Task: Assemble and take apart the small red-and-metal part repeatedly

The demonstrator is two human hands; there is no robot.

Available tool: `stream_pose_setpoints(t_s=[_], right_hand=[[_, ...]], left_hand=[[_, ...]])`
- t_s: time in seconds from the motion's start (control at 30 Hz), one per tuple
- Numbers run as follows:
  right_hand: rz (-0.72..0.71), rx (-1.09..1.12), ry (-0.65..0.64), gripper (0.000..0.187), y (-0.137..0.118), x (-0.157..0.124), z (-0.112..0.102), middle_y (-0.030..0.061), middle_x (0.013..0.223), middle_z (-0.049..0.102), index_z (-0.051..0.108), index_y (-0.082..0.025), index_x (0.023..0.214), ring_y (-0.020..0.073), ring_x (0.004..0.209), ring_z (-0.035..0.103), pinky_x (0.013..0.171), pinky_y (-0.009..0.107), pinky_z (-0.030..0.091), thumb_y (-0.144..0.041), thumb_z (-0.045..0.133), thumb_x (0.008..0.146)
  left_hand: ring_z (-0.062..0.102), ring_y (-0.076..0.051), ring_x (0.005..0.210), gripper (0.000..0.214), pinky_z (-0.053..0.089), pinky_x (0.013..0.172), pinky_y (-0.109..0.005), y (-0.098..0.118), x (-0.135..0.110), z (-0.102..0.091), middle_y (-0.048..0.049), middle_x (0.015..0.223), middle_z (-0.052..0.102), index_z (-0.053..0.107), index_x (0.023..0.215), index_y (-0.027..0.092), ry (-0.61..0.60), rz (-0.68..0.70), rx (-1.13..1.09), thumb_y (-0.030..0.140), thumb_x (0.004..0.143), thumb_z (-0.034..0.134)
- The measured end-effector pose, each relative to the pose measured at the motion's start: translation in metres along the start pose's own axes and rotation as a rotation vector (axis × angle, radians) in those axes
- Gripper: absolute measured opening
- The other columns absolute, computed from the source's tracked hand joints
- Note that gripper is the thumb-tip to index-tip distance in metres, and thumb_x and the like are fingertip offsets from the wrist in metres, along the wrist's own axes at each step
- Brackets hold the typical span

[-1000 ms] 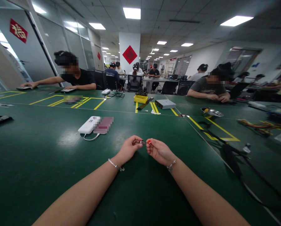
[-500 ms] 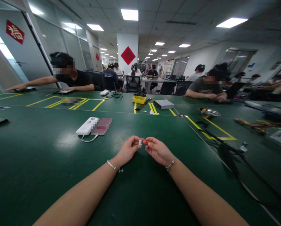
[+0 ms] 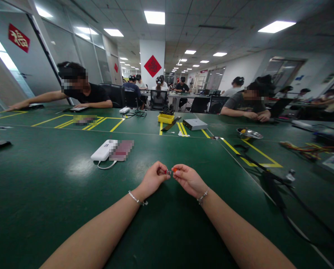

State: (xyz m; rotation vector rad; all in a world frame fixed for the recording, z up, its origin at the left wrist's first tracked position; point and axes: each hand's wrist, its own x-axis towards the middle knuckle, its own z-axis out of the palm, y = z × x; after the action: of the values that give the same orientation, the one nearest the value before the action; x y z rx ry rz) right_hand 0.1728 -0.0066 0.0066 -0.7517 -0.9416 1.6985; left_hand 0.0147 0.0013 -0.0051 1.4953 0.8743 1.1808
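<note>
Fingertips of my left hand [image 3: 155, 178] pinch a small silvery metal piece [image 3: 168, 172] with a bit of red beside it; its exact kind is too small to tell. Facing it, my right hand [image 3: 189, 179] is closed on a small orange piece [image 3: 175, 170], partly covered by the thumb and forefinger. The two pieces are close together, with a narrow gap between the hands. Both hands are held over the green table [image 3: 155, 231], in front of my body. Each wrist wears a silver bracelet.
Ahead to the left lie a white power bank [image 3: 103, 150] with a short cable and a blurred flat object [image 3: 122, 150]. Farther back are a yellow tray [image 3: 166, 118] and a grey box [image 3: 194, 124]. Black cables [image 3: 270, 186] and a metal dish [image 3: 250, 133] lie rightward. Co-workers sit across the table.
My left fingers have turned the small metal piece, so that red now shows beside it. My right hand holds the orange piece in nearly the same place.
</note>
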Motion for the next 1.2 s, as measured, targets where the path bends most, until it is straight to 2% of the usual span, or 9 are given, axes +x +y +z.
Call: stream_pose_setpoints(t_s=[0.27, 0.47, 0.7, 0.83, 1.0, 1.2], right_hand=[[0.051, 0.023, -0.03, 0.014, -0.0014, -0.0022, 0.002, -0.0004, 0.064, 0.059, 0.059, -0.016, 0.077, 0.0063, 0.056, 0.051, 0.06, 0.023, 0.04, -0.027, 0.061, 0.068], [0.043, 0.025, -0.049, 0.017, -0.0004, -0.0025, -0.0002, -0.001, 0.07, 0.06, 0.057, -0.018, 0.079, 0.0063, 0.059, 0.052, 0.064, 0.024, 0.04, -0.018, 0.064, 0.064], [0.023, -0.006, -0.026, 0.019, 0.0001, -0.003, -0.0015, -0.0018, 0.073, 0.059, 0.057, -0.019, 0.078, 0.0067, 0.061, 0.052, 0.066, 0.025, 0.039, -0.016, 0.066, 0.062], [-0.018, -0.058, 0.003, 0.018, -0.0001, -0.0028, -0.0009, -0.0015, 0.072, 0.059, 0.058, -0.019, 0.079, 0.007, 0.06, 0.051, 0.066, 0.026, 0.039, -0.02, 0.065, 0.063], [-0.068, -0.134, 0.06, 0.02, -0.0003, -0.0019, 0.002, -0.0015, 0.071, 0.058, 0.058, -0.019, 0.078, 0.0083, 0.06, 0.05, 0.066, 0.027, 0.04, -0.022, 0.066, 0.06], [-0.201, -0.395, 0.113, 0.017, 0.0019, -0.0008, 0.0081, 0.0001, 0.073, 0.061, 0.061, -0.02, 0.074, 0.0122, 0.068, 0.054, 0.07, 0.03, 0.041, -0.023, 0.065, 0.058]], left_hand=[[0.046, -0.006, 0.058, 0.024, 0.037, 0.055, -0.019, 0.0052, -0.0003, 0.0003, 0.0059, 0.064, 0.047, 0.042, 0.072, 0.017, 0.023, -0.018, 0.02, 0.009, 0.059, 0.061], [0.045, -0.006, 0.056, 0.022, 0.036, 0.054, -0.018, 0.0061, -0.0003, 0.0007, 0.0065, 0.062, 0.046, 0.044, 0.071, 0.016, 0.027, -0.007, 0.03, 0.009, 0.058, 0.061], [0.054, -0.01, 0.066, 0.019, 0.044, 0.066, -0.025, 0.0048, 0.0, -0.0003, 0.002, 0.07, 0.057, 0.051, 0.08, 0.016, 0.007, -0.058, -0.002, 0.012, 0.062, 0.059], [0.057, -0.012, 0.074, 0.018, 0.044, 0.073, -0.029, 0.0062, -0.0004, 0.0002, -0.0024, 0.079, 0.062, 0.053, 0.083, 0.014, -0.035, -0.046, -0.043, 0.014, 0.066, 0.056], [0.057, -0.012, 0.075, 0.014, 0.044, 0.073, -0.028, 0.0081, -0.0007, 0.0007, -0.0018, 0.079, 0.062, 0.053, 0.082, 0.015, -0.057, -0.036, -0.036, 0.014, 0.068, 0.054], [0.055, -0.011, 0.069, 0.013, 0.043, 0.067, -0.025, 0.0071, -0.0018, 0.0018, -0.0005, 0.075, 0.059, 0.053, 0.083, 0.015, -0.026, -0.006, 0.125, 0.016, 0.07, 0.053]])
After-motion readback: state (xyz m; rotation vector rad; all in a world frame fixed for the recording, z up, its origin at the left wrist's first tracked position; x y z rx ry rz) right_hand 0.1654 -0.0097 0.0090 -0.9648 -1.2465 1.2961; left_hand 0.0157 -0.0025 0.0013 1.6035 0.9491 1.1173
